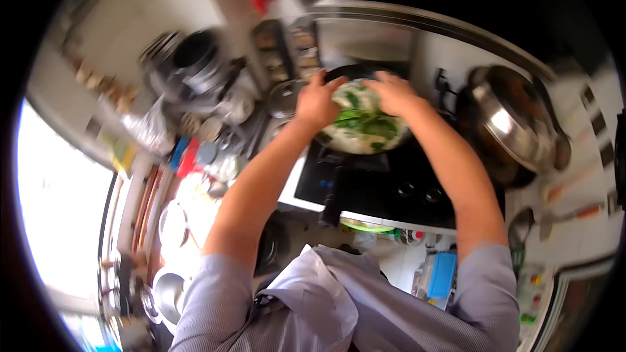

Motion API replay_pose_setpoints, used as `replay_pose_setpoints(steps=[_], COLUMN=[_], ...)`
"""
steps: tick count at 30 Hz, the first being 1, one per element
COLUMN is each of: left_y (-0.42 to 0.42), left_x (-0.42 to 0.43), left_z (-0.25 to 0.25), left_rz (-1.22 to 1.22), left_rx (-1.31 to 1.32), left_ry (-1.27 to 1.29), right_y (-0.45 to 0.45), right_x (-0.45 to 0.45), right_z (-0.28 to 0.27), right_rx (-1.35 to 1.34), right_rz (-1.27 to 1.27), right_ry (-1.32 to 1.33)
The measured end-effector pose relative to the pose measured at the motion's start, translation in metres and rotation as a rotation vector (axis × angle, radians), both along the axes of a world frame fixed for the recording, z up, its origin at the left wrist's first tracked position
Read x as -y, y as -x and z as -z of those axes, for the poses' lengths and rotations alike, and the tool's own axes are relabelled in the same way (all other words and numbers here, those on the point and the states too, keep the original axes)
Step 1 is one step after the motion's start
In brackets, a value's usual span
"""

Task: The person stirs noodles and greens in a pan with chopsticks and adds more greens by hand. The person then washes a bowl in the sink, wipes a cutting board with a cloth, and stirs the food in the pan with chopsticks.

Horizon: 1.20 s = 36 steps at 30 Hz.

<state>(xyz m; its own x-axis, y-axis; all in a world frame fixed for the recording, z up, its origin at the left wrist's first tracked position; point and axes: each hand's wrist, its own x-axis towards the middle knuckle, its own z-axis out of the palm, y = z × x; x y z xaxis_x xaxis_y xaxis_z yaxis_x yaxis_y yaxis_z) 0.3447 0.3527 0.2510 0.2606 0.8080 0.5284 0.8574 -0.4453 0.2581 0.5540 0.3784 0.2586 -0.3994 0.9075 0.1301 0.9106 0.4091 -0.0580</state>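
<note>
A dark frying pan [332, 145] sits on the black stove, its handle [332, 199] pointing towards me. Inside lie green leaves [365, 122] over pale, whitish food whose kind I cannot make out. Above the pan's left side is my left hand [319, 101], its fingers apart and nothing visible in them. Opposite it, over the right far side, my right hand [393, 93] has its fingers spread towards the middle. Blur hides whether either hand touches the leaves or the rim.
The black cooktop [417, 176] has knobs along its front. At right stands a large wok with a shiny metal lid [512, 120]. Left of the stove are a glass lid [285, 99], cups and a dark pot [195, 52]. A blue container [443, 274] sits below the counter.
</note>
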Motion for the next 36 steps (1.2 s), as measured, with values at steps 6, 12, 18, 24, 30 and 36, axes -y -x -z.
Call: replay_pose_setpoints(steps=[6, 12, 18, 24, 30, 36], left_y=[0.024, 0.205, 0.344, 0.375, 0.349, 0.278], left_x=[0.057, 0.219, 0.367, 0.392, 0.399, 0.312], left_z=[0.010, 0.112, 0.207, 0.240, 0.243, 0.139], left_rz=[0.017, -0.816, -1.549, -1.365, -0.931, -0.078], left_rx=[0.258, 0.478, 0.329, 0.428, 1.749, 1.994], left_ry=[-0.168, 0.195, 0.689, 0.814, 0.540, 0.688], right_y=[-0.035, 0.013, -0.003, 0.049, 0.083, 0.121], right_x=[0.002, 0.057, 0.097, 0.164, 0.215, 0.258], right_z=[-0.015, -0.043, -0.031, -0.052, -0.054, -0.018], right_rx=[-0.160, -0.294, -0.520, -0.581, -0.654, -0.624], right_rz=[-0.175, -0.107, -0.196, -0.237, -0.461, -0.605], right_ry=[-0.294, -0.071, -0.272, -0.364, -0.427, -0.260])
